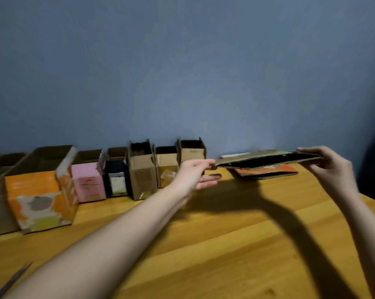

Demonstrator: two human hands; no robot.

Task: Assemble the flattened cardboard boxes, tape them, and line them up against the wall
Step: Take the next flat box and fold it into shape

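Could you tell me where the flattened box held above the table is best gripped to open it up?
Grip the flattened box at its two short ends, one from each side, much as the left hand and right hand hold it now. It lies nearly flat and long, with a dark gap already showing along the near edge, so pressing the ends inward would probably spread it open.

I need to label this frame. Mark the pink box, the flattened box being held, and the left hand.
pink box (88, 186), head view, on its pink front face.
flattened cardboard box (266, 158), head view, on its upper brown panel, between the hands.
left hand (194, 173), head view, on the back of the hand.
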